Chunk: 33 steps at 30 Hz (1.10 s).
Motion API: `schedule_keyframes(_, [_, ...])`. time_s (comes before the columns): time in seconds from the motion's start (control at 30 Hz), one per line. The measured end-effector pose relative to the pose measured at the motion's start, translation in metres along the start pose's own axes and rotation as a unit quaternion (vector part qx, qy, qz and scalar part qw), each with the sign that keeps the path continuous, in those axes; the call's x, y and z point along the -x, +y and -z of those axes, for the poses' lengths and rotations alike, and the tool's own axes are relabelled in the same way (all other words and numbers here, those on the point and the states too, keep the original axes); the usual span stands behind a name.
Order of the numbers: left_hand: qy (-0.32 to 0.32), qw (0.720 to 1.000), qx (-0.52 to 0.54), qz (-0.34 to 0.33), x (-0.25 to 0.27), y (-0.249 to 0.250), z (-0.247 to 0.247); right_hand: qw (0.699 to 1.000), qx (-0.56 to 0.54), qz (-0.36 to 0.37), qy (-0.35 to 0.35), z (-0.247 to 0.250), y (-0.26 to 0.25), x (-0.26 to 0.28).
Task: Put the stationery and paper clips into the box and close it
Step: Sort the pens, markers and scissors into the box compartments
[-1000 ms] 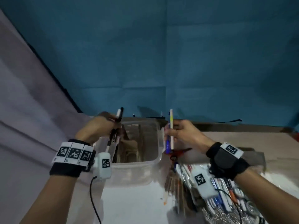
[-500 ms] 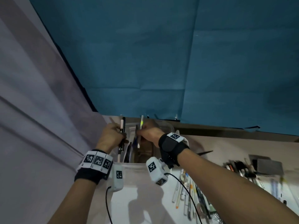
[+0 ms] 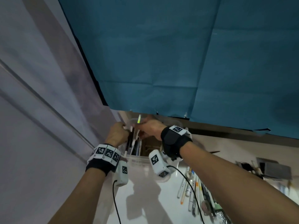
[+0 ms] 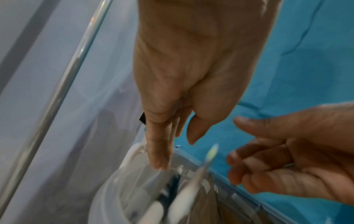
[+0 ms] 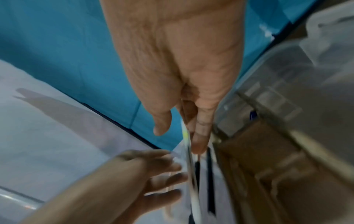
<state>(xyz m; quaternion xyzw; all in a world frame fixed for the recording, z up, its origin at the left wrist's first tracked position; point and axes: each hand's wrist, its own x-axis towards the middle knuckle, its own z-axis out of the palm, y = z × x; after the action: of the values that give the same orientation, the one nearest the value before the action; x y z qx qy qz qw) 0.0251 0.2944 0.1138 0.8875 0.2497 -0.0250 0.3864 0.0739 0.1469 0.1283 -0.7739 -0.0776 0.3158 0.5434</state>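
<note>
Fingers of our right hand are pinching a white, green-tipped pen, upright over the clear plastic box; our left hand is hovering beside, fingers relaxed.

box left side: packed with upright pens, both hands over it | box right half: open from above | right tabletop: loose pens crowd it | front white surface: bare

Pens upright in clear box
</note>
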Motion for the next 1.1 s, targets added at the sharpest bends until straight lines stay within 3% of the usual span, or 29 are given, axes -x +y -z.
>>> schedule_keyframes(0.1, [0.046,0.995,-0.066,-0.055,0.004,0.006,0.012,0.997,0.031,0.006,0.065,0.031,-0.003,-0.003])
schedule_keyframes(0.2, [0.069,0.990,-0.055,-0.106,0.007,0.010,0.022,0.990,0.034,-0.007,0.133,0.080,0.004,-0.002])
schedule_keyframes(0.3, [0.028,0.989,-0.048,-0.139,0.010,0.017,0.016,0.984,0.065,-0.007,0.166,0.101,0.015,0.002])
schedule_keyframes(0.47, [-0.046,0.987,-0.067,-0.137,0.003,0.019,-0.013,0.969,0.203,0.025,0.138,0.084,0.030,-0.005])
schedule_keyframes(0.57, [-0.060,0.985,-0.105,-0.128,-0.003,0.015,-0.027,0.934,0.332,0.076,0.107,0.067,0.026,-0.014])
schedule_keyframes(0.67, [-0.082,0.985,-0.104,-0.108,-0.007,0.008,-0.037,0.867,0.479,0.095,0.098,0.052,0.018,-0.021])
schedule_keyframes(0.73, [-0.078,0.987,-0.090,-0.103,-0.008,0.004,-0.042,0.818,0.559,0.088,0.107,0.045,0.014,-0.027])
schedule_keyframes(0.83, [-0.078,0.990,-0.052,-0.101,-0.005,0.003,-0.045,0.768,0.633,0.049,0.087,0.038,0.013,-0.037])
schedule_keyframes(0.97, [-0.071,0.992,-0.015,-0.102,-0.002,0.002,-0.047,0.760,0.645,0.034,0.064,0.036,0.015,-0.045])
schedule_keyframes(1.1, [-0.066,0.995,0.035,-0.061,-0.008,-0.005,-0.047,0.744,0.664,0.044,0.070,0.037,0.014,-0.045])
